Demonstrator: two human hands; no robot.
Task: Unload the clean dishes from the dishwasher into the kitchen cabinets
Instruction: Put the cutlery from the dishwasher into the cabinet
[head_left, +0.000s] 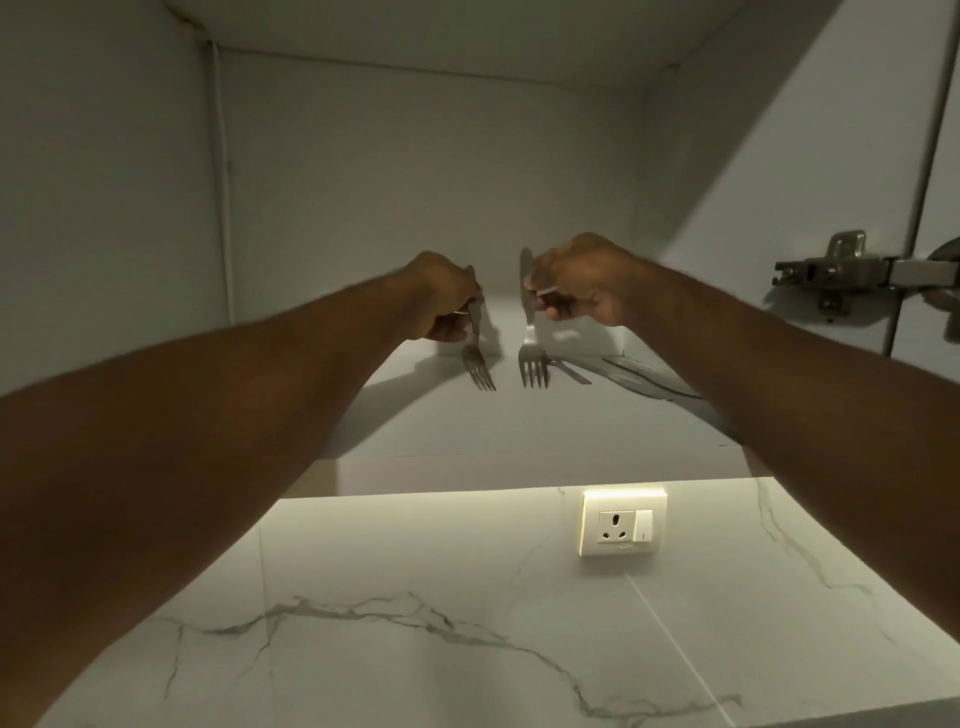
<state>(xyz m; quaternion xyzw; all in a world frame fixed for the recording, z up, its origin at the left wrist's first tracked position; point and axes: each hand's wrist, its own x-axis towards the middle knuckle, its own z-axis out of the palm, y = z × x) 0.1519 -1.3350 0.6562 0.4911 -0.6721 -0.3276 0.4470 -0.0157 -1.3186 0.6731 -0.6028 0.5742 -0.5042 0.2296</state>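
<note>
— Hands: what are they doing?

— Both are reaching into the open cabinet (415, 156). The left hand (441, 306) is curling its fingers round a fork (475, 353), tines pointing down, tips just touching the shelf (467, 431). The right hand (576, 291) is gripping a second fork (532, 358) the same way, tines down near the shelf's middle.

— Anything lying on the shelf?

— Cutlery (639, 382) is lying flat towards the shelf's right edge, partly hidden by the right forearm; which pieces, I cannot tell. A hinge (841, 275) is sitting on the right wall, and a socket (621, 525) is showing on the marble wall below.
</note>
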